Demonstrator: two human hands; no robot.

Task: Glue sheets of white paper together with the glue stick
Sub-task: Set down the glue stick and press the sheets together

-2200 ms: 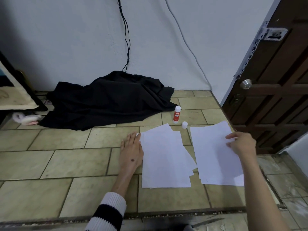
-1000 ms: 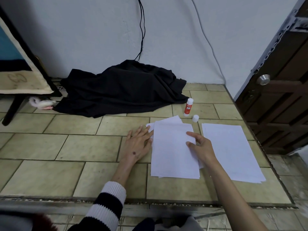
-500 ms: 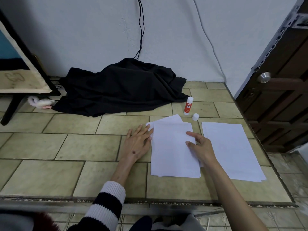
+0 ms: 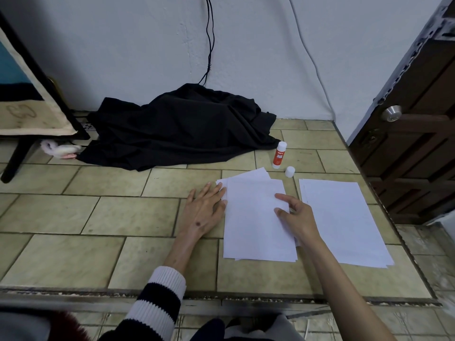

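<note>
A stack of white sheets lies on the tiled floor in front of me, with corners of lower sheets poking out at its far left. My left hand rests flat on the floor, fingertips touching the stack's left edge. My right hand hovers over the stack's right side, fingers spread and slightly lifted, holding nothing. A second pile of white paper lies to the right. The red-and-white glue stick stands upright beyond the stack, uncapped, with its white cap beside it on the floor.
A crumpled black cloth lies against the white wall, black cables running down into it. A dark wooden door with a metal knob stands at the right. A dark-framed furniture piece is at far left. A step edge runs near me.
My right hand left the right pile and came over the left stack's right edge; its fingers have now lifted slightly. The left hand stayed put. The camera tilted a little.
</note>
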